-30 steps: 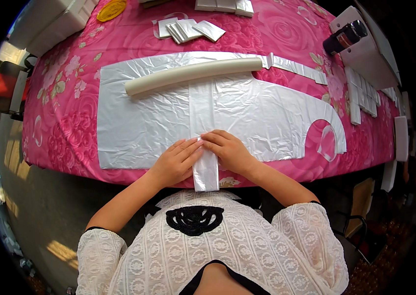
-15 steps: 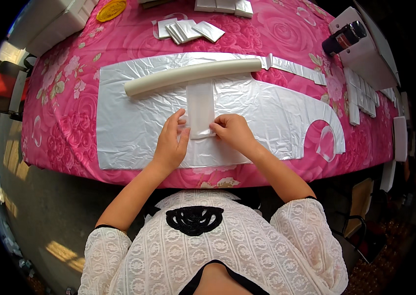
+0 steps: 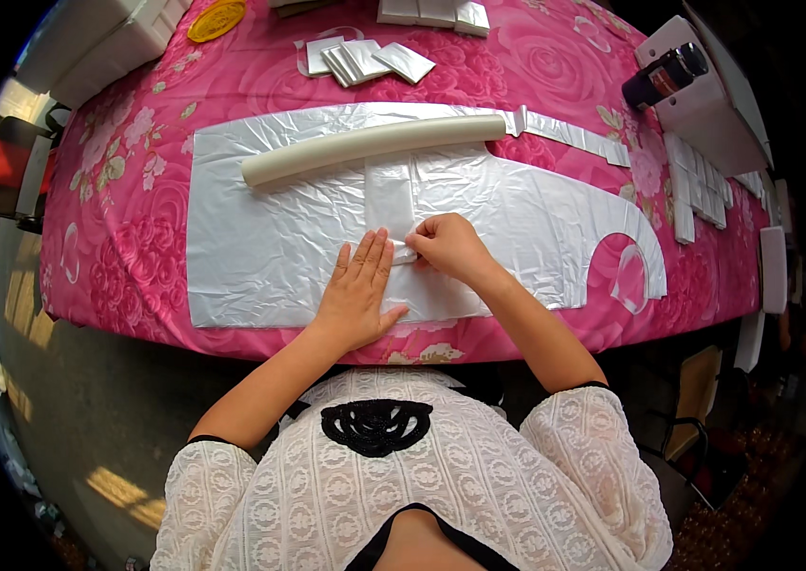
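A thin, shiny white plastic apron lies spread across the table, with a curved cut-out at its right end. On its middle is a narrow folded strip of plastic film, its far end reaching toward a long cream-coloured tube that rests across the apron. My left hand lies flat with fingers stretched, its fingertips at the near end of the folded film. Just right of those fingertips, my right hand pinches the near right corner of that film between thumb and fingers.
Flat folded white packets lie beyond the tube, with more packets at the right. A dark bottle leans by a white foam box. A yellow basket sits at the far left. Pink floral cloth covers the table.
My left hand has moved nearer and right, from raised with curled fingers to flat on the film. My right hand has shifted slightly farther away, and the film's near end is now folded over.
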`<state>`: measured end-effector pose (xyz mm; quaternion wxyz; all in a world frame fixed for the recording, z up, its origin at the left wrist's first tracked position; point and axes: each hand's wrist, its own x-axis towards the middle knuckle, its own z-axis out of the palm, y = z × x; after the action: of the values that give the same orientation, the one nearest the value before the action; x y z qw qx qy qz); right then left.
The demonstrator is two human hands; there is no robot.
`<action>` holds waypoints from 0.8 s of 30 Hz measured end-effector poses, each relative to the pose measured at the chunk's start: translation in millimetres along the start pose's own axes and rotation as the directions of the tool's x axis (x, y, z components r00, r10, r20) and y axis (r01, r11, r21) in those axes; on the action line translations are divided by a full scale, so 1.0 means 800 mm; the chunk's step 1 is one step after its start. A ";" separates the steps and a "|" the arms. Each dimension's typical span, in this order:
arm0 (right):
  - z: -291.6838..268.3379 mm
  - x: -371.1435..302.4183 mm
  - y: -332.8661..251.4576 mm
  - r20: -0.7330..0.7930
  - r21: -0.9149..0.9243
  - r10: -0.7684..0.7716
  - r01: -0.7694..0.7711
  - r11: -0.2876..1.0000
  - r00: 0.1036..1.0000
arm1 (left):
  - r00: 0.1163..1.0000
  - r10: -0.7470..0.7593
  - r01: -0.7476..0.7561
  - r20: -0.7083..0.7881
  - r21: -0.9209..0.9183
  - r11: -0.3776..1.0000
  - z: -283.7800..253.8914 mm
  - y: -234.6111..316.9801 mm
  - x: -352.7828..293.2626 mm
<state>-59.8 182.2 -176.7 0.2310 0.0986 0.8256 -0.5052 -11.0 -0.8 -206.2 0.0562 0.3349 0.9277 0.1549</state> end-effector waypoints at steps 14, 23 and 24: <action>0.000 0.000 0.021 0.183 -0.732 -0.792 0.618 0.286 0.583 | 0.998 0.028 -0.028 -0.055 0.001 1.000 -0.011 -0.007 0.005; -0.021 0.025 0.023 0.314 -0.582 -0.723 0.727 0.365 0.615 | 0.885 0.222 -0.236 -0.409 0.018 0.972 -0.011 -0.028 0.020; -0.022 0.026 0.022 0.311 -0.568 -0.723 0.731 0.379 0.617 | 0.874 0.223 -0.244 -0.431 0.007 0.970 -0.012 -0.029 0.023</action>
<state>-75.9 204.7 -194.0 0.0091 -0.3621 0.9017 -0.2363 -40.9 -8.1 -204.8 -0.1600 0.4006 0.8661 0.2525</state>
